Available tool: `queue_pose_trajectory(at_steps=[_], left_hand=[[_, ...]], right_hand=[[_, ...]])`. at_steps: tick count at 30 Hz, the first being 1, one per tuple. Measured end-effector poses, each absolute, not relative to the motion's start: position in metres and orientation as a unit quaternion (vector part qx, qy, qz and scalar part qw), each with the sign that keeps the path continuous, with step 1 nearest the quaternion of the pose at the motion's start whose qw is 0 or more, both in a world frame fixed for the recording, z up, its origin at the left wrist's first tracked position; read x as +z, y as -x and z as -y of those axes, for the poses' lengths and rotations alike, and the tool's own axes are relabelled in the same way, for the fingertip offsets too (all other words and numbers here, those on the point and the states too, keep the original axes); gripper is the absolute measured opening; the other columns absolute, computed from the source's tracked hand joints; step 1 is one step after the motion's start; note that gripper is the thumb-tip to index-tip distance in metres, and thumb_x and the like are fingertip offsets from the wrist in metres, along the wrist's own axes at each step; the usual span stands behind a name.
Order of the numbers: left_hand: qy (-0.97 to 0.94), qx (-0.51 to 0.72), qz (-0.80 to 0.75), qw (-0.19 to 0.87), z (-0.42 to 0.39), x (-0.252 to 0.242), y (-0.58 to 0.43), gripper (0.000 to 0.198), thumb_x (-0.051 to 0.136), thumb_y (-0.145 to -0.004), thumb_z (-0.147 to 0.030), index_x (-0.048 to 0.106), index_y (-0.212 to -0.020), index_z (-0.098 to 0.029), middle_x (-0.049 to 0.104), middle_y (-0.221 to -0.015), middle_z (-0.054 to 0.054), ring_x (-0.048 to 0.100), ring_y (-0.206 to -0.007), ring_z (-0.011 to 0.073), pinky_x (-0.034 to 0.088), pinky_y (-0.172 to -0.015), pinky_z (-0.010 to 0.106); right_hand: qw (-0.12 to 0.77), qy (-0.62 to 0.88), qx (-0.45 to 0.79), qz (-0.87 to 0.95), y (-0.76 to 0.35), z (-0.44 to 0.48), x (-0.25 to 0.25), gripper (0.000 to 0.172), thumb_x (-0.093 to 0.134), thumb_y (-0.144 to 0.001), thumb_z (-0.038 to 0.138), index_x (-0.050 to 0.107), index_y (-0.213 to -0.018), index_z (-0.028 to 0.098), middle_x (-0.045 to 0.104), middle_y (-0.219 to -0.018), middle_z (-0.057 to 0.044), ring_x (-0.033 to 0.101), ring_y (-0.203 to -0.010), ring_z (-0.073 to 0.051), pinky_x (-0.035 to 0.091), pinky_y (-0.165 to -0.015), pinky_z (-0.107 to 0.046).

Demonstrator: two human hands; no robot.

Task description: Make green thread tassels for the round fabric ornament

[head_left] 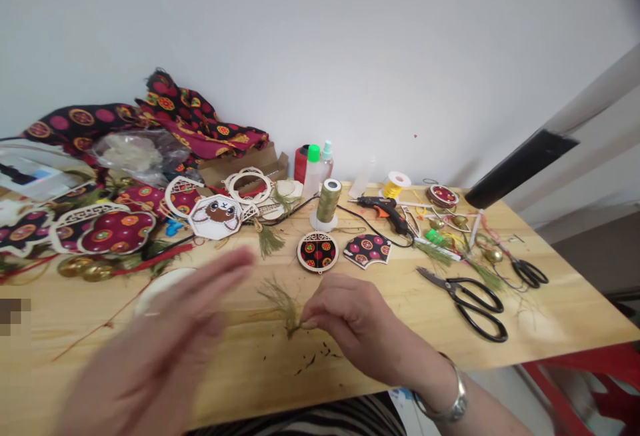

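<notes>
Right grip (350, 324) pinches the tassel (289, 319) by one end before the round pendant (318, 254), presumably freeing strands; left grip (165, 329), leftward, extends flat.

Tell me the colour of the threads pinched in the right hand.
The threads are olive green, shown best in the head view.

Soft light is falling on the wall (350, 56); pale glare is whitening the table (545, 326) at right. The left hand (185, 329) is showing blurred, darkness is shading the upper right corner, and coarse pixels are masking a left-edge patch.
</notes>
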State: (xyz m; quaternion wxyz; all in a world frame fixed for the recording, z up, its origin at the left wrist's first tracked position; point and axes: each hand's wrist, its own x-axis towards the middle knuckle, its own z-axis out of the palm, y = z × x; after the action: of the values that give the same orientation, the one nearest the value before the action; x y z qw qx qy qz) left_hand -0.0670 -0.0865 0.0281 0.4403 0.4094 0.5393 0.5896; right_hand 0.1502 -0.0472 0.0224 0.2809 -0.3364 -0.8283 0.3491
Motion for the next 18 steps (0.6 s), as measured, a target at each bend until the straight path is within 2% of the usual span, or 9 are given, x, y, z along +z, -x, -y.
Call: queue_pose_trajectory(at_steps=[2,4,7,14,18], left_hand=[[-0.603,0.461,-0.527,0.381,0.086,0.024,0.041,0.035,0.065,-0.073,-0.021,0.07,-0.106,-0.031,0.064,-0.121,-0.005,0.049,-0.119,0.0222,0.032,-0.102,0.021],[-0.643,0.412,-0.51,0.395,0.084,0.017,0.025,0.038,0.059,-0.079,-0.02,0.064,-0.115,-0.034,0.063,-0.123,-0.004,0.054,-0.114,0.0202,0.036,-0.098,0.021],[-0.62,0.418,-0.535,0.394,0.081,0.006,0.02,0.035,0.058,-0.081,-0.025,0.064,-0.115,-0.033,0.066,-0.119,0.0,0.057,-0.11,0.0222,0.039,-0.094,0.024],[-0.628,0.307,-0.53,0.48,0.079,-0.007,0.033,0.039,0.055,-0.083,-0.029,0.058,-0.121,-0.033,0.065,-0.119,0.0,0.06,-0.104,0.0213,0.044,-0.089,0.027],[-0.59,0.295,-0.534,0.528,0.077,-0.007,0.031,0.032,0.055,-0.081,-0.028,0.066,-0.112,-0.033,0.072,-0.103,-0.001,0.063,-0.094,0.0206,0.047,-0.081,0.024]], right_hand=[[0.276,0.332,0.341,0.835,-0.149,0.05,0.022,0.017,0.05,-0.085,0.008,0.065,-0.084,0.016,0.062,-0.082,-0.005,0.057,-0.082,-0.014,0.045,-0.076,-0.022],[0.274,0.324,0.341,0.839,-0.148,0.053,0.021,0.019,0.048,-0.085,0.005,0.063,-0.086,0.016,0.062,-0.09,-0.005,0.056,-0.09,-0.014,0.044,-0.082,-0.023],[0.257,0.327,0.325,0.85,-0.149,0.055,0.018,0.02,0.046,-0.086,0.004,0.062,-0.088,0.016,0.061,-0.09,-0.005,0.054,-0.087,-0.014,0.043,-0.08,-0.023],[0.24,0.335,0.293,0.863,-0.15,0.054,0.009,0.014,0.048,-0.086,0.007,0.059,-0.086,0.015,0.06,-0.09,-0.004,0.051,-0.086,-0.013,0.041,-0.079,-0.022],[0.243,0.336,0.28,0.866,-0.15,0.053,0.004,0.013,0.049,-0.086,0.008,0.059,-0.084,0.016,0.058,-0.082,-0.003,0.05,-0.082,-0.013,0.04,-0.075,-0.022]])
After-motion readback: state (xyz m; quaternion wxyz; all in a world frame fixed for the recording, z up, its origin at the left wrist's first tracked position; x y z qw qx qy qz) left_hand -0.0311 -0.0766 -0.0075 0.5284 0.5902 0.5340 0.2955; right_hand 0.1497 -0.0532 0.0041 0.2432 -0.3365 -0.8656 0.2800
